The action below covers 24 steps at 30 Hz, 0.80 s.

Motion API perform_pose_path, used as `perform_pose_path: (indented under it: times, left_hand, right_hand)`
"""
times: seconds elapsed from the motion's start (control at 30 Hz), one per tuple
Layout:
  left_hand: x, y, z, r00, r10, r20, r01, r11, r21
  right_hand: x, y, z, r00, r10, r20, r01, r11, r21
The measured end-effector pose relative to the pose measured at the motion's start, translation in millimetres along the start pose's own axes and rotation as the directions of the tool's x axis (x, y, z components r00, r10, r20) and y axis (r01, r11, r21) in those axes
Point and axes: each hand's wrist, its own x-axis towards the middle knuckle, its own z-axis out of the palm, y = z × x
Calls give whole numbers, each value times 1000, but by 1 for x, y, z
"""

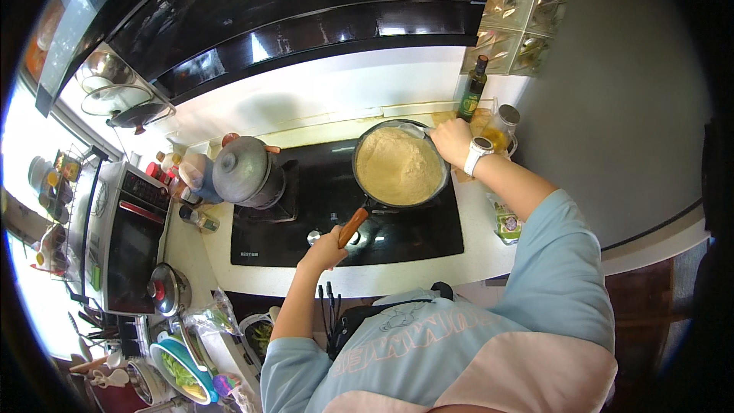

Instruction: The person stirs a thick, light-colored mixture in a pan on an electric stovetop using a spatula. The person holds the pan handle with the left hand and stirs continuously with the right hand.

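A dark-rimmed frying pan (370, 200) rests over the right side of the black glass cooktop (321, 176). Pale yellow, crumbly powder (397, 162) fills it, heaped toward the middle. My left hand (324, 251) is closed around the end of the pan's wooden handle (354, 224). At the pan's upper right rim my right hand (453, 143), with a white watch on the wrist, is closed on a pale, shiny utensil (414, 131) that looks like a spoon or spatula. Its head lies at the powder's edge; my fingers hide its handle.
A lidded grey pot (248, 172) stands on the left burner. Behind my right hand are a dark green bottle (472, 92) and a glass jug of yellow liquid (501, 131). A green-and-white packet (505, 219) lies right of the cooktop. A microwave (134, 237) sits left, a range hood (306, 8) overhead.
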Motion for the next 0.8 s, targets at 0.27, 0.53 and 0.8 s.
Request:
perform_pose_path:
  times: [0.27, 0.53, 0.8]
  left_hand:
    - [-2, 5, -2, 1000, -27, 6, 27, 999, 23]
    - [-2, 3, -2, 1000, 5, -17, -5, 1000, 26]
    - [-2, 4, -2, 999, -30, 17, 30, 999, 12]
  right_hand:
    - [3, 64, 16, 962, -70, 264, -53, 901, 430]
    - [-26, 49, 50, 640, -227, 734, -679, 281, 679]
    - [-40, 13, 77, 794, -102, 599, -572, 205, 794]
